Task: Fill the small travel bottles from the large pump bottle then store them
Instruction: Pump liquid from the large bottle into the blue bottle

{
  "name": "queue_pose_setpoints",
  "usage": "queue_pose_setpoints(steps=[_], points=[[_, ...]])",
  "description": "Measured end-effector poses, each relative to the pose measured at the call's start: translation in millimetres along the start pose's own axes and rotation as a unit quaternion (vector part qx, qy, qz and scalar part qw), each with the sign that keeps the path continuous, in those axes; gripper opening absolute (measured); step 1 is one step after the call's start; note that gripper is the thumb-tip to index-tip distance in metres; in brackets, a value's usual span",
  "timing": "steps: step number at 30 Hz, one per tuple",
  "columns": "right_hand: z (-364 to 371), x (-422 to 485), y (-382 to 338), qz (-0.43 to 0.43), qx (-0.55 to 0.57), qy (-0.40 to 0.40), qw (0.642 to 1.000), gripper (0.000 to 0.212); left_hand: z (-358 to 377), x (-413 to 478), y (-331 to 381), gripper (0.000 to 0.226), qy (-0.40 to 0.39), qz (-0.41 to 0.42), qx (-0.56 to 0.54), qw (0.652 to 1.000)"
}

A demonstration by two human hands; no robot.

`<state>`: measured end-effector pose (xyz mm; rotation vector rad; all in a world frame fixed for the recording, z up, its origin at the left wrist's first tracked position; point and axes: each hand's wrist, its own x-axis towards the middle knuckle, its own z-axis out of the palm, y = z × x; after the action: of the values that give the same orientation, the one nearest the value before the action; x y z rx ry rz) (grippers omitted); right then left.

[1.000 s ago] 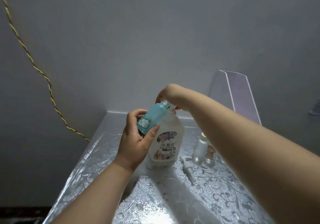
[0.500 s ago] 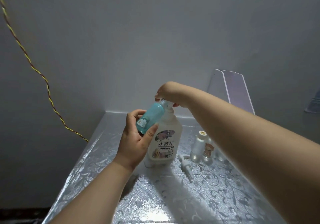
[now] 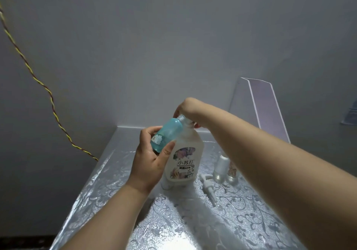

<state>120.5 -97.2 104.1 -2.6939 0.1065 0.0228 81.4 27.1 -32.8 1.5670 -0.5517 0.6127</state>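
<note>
Your right hand (image 3: 186, 108) hides where teal bottle (image 3: 168, 134) meets pump bottle (image 3: 185, 153). Your forearm (image 3: 251, 143) partly covers the clear bottles (image 3: 220, 167). Fine print (image 3: 184, 169) illegible.

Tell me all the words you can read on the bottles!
"小苏打": on the front label of the large bottle.
Dark strip of small print under it: too blurred to read.
Sticker on the teal bottle: a white picture, no words I can make out.
Label on the small clear bottle: too small to read.
</note>
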Motion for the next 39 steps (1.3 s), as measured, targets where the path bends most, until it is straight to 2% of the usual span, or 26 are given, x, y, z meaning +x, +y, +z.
queue_pose_setpoints(steps=[4,7,12,17,21,26,30,33,35,39], points=[[-11,-2,-11,-0.017,-0.035,0.0,0.999,0.032,0,0,6,0.033,-0.003,0.008,-0.003,1.0],[-12,1,-14,0.004,-0.046,-0.012,0.999,0.029,-2,0,11,0.029,-0.001,0.012,0.0,1.0],[1,13,-4,0.027,0.018,-0.036,0.999,0.026,-1,2,5,0.029,0.002,0.014,0.01,1.0],[3,7,6,0.044,0.099,-0.002,0.994,0.027,0,0,3,0.028,0.0,0.011,0.0,1.0],[3,10,1,0.056,0.052,-0.03,0.997,0.031,-1,1,3,0.028,-0.003,0.01,-0.002,1.0],[-9,8,-8,0.004,-0.023,-0.021,0.999,0.029,-2,3,6,0.029,-0.007,0.014,0.002,1.0],[-4,8,-8,0.025,-0.036,-0.066,0.997,0.027,-1,3,6,0.03,-0.001,0.01,-0.006,1.0],[0,10,-1,0.035,-0.019,-0.051,0.998,0.027,2,2,3,0.031,-0.003,0.001,-0.012,1.0],[1,8,4,0.046,0.031,-0.021,0.998,0.02,3,0,2,0.029,-0.007,-0.006,-0.016,1.0],[3,2,4,0.022,0.044,0.003,0.999,0.033,1,0,4,0.028,-0.011,-0.005,-0.017,1.0]])
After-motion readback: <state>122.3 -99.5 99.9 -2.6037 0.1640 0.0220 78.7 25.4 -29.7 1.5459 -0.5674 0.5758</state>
